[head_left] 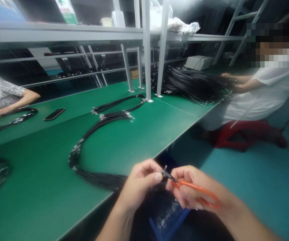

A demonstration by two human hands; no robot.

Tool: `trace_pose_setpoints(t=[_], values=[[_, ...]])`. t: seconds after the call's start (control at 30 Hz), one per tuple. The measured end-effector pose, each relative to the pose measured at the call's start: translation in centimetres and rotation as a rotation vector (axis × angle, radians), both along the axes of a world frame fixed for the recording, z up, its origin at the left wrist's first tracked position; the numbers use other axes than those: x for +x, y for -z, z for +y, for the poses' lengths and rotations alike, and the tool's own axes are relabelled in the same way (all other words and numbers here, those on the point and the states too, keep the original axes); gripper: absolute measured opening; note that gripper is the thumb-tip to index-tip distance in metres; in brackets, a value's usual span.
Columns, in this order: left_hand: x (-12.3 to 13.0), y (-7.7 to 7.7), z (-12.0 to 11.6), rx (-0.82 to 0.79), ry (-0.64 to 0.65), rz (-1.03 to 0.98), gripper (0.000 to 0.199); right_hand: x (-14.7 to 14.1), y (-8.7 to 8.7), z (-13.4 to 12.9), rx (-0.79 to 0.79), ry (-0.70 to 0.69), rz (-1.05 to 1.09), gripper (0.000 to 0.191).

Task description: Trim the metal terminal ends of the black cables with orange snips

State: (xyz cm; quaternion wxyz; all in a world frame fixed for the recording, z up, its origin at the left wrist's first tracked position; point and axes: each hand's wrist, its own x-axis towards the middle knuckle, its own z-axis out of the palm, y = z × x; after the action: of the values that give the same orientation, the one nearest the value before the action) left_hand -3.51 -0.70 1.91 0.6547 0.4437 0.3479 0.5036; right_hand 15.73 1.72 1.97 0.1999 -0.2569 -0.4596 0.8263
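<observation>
My right hand [189,187] is closed round a pair of orange-handled pliers [197,188], whose dark jaws point up and left. The fingertips of my left hand [144,175] pinch the end of a thin black cable [163,172] right at the jaws; the exact contact is too small to make out. Behind my left hand, a bundle of black cables [96,179] curves over the green table [124,147] and runs off its front edge. Below both hands sits a blue tray [182,219] with small clear or shiny bits in it.
More cable bundles [118,103] lie further back, beside a phone [55,114]. Shelf posts [148,60] rise from the table. At the right, a person [267,87] sits handling a large heap of black cables [192,82]; another person's arm [13,103] shows at the left.
</observation>
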Motion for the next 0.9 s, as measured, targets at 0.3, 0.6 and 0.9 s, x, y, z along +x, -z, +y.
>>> trace_pose_setpoints(t=[0.3, 0.6, 0.9], values=[[0.8, 0.8, 0.8, 0.149, -0.079, 0.389, 0.009, 1.1, -1.7, -1.1, 0.149, 0.188, -0.228, 0.025], [-4.4, 2.2, -0.9, 0.4, 0.183, 1.606, 0.099, 3.8, -1.0, -0.9, 0.33, 0.863, -0.357, 0.043], [-7.8, 3.6, -2.2, 0.583, -0.065, 2.049, 0.03, 4.6, -0.8, -1.4, 0.295, 1.002, -0.109, 0.03]])
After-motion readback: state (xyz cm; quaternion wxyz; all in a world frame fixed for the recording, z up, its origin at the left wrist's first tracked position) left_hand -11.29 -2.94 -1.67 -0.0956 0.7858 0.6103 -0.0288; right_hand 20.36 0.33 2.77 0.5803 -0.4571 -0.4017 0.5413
